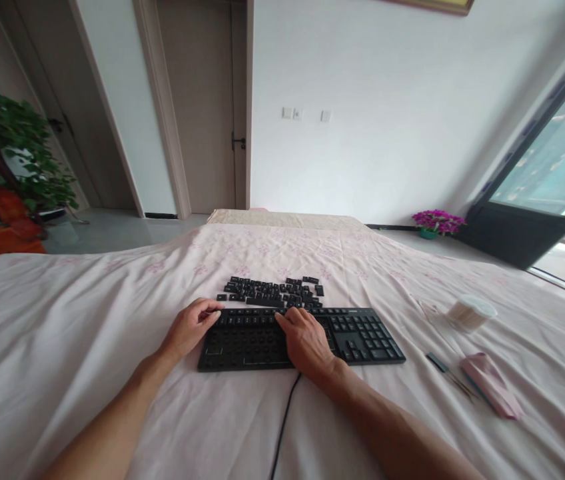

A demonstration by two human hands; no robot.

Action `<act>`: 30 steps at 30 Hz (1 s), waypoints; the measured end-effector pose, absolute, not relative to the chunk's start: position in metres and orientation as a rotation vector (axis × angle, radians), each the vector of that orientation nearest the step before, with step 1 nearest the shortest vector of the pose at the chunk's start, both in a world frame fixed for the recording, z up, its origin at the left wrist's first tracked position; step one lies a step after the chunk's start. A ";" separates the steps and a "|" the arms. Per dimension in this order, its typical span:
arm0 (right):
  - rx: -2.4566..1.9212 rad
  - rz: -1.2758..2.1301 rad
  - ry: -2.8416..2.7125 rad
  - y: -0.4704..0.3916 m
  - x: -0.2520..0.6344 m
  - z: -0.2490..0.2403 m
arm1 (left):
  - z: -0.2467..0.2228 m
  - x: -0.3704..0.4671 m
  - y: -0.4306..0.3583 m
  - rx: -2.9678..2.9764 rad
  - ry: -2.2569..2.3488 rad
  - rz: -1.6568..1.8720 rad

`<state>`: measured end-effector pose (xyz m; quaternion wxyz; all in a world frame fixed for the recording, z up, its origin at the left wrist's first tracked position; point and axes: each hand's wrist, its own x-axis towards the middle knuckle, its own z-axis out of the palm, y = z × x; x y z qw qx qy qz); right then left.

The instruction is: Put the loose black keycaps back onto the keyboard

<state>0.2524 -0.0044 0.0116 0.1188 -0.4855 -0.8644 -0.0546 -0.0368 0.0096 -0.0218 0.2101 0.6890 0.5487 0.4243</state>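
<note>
A black keyboard (247, 343) lay on a pale cloth with a pink floral pattern (187, 413), straight in front of the person. A short pale mark, perhaps a brand, stood near the far edge right of the middle, but it was too small to read. Pale legends showed on the number pad (370, 337) and along the far rows, none of them sharp enough to make out. Much of the left block was bare of caps. The left hand (195, 321) was at the far left corner, thumb and fingers bent close together; whether they pinched the edge or only touched it, I could not tell. The right hand (307, 337) rested over the middle, its fingers curled down at the far rows, and what they grasped, if anything, was hidden. Just beyond the keyboard lay loose keycaps (262, 291), some with blurred pale characters, and one long bar (265, 302). A black cable (285, 423) ran from the near edge toward the person. To the right were a lidded tub (471, 312), a dark-handled tool with thin prongs (437, 363) and a folded pink cloth (492, 387).
</note>
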 end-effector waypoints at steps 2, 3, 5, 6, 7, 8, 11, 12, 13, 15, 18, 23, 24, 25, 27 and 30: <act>-1.394 -0.160 -2.541 -0.005 0.252 0.013 | -0.020 -0.031 0.007 1.944 1.544 1.168; -1.384 -0.164 -2.555 -0.006 0.252 0.015 | -0.019 -0.027 0.006 1.953 1.565 1.160; -1.377 -0.174 -2.587 -0.006 0.250 0.016 | -0.018 -0.021 0.003 1.942 1.623 1.154; -1.380 -0.178 -2.598 -0.006 0.249 0.017 | -0.019 -0.018 0.003 1.928 1.651 1.155; -1.383 -0.179 -2.606 -0.006 0.248 0.017 | -0.019 -0.017 0.002 1.911 1.672 1.151; -1.385 -0.177 -2.607 -0.006 0.248 0.017 | -0.020 -0.015 0.003 1.899 1.687 1.147; -1.374 -0.141 -2.596 -0.006 0.249 0.019 | -0.022 -0.015 0.004 1.900 1.686 1.131; -1.364 -0.117 -2.592 -0.005 0.251 0.021 | -0.023 -0.016 0.005 1.907 1.679 1.132; -1.355 -0.087 -2.589 -0.003 0.253 0.023 | -0.024 -0.017 0.005 1.911 1.672 1.135; -1.353 -0.031 -2.571 0.005 0.260 0.029 | -0.025 -0.018 0.006 1.907 1.664 1.134; -1.407 -0.008 -2.501 0.030 0.270 0.039 | -0.023 -0.018 0.005 1.894 1.658 1.133; -1.602 -0.022 -2.355 0.091 0.278 0.047 | -0.021 -0.017 0.005 1.891 1.630 1.142; -1.631 -0.031 -2.350 0.102 0.277 0.046 | -0.021 -0.017 0.005 1.891 1.632 1.142; -1.663 -0.054 -2.349 0.111 0.276 0.045 | -0.021 -0.016 0.006 1.895 1.634 1.143; -1.713 -0.114 -2.356 0.126 0.271 0.041 | -0.021 -0.016 0.006 1.907 1.633 1.145; -1.759 -0.180 -2.366 0.141 0.263 0.036 | -0.021 -0.017 0.007 1.916 1.635 1.145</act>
